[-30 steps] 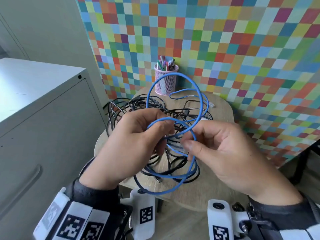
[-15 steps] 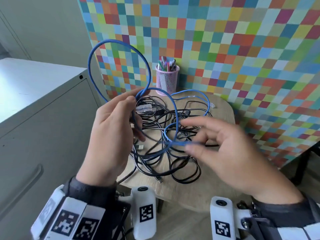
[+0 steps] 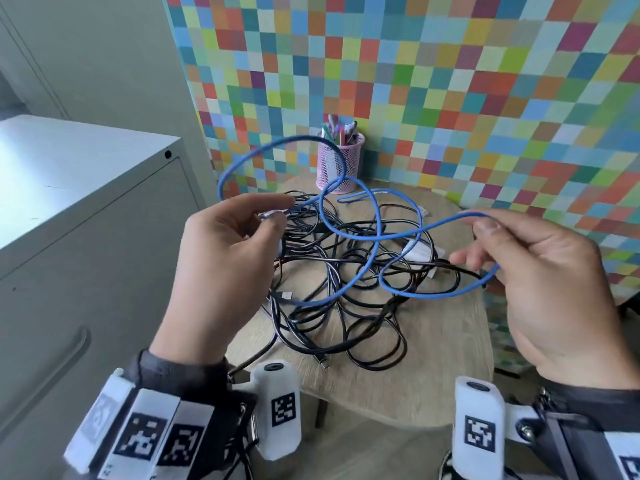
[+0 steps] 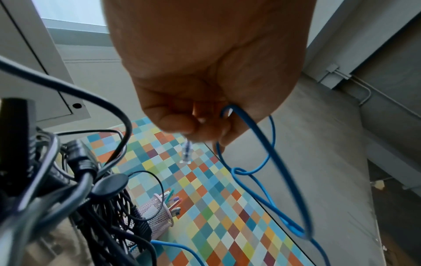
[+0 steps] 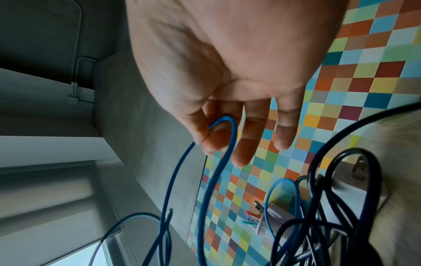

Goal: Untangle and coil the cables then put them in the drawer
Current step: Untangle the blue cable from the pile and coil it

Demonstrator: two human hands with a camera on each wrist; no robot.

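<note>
A thin blue cable (image 3: 375, 216) hangs in loose loops above a tangle of black cables (image 3: 346, 299) on the small round wooden table (image 3: 433, 368). My left hand (image 3: 221, 268) pinches the blue cable near its clear plug (image 4: 187, 154), with one loop (image 4: 257, 144) round the fingers. Off to the right, my right hand (image 3: 540, 271) pinches a bend of the same cable (image 5: 224, 136) between thumb and forefinger; the other fingers are spread. The cable's far end lies on the table near the pen cup.
A pink mesh pen cup (image 3: 341, 161) stands at the table's back edge against the checkered wall (image 3: 450, 81). A grey metal cabinet (image 3: 69, 220) with a drawer handle (image 3: 52, 372) stands left of the table.
My hands have drawn apart: the right moved out to the right with a bend of blue cable, and the big loop held up by the left has dropped and spread out.
</note>
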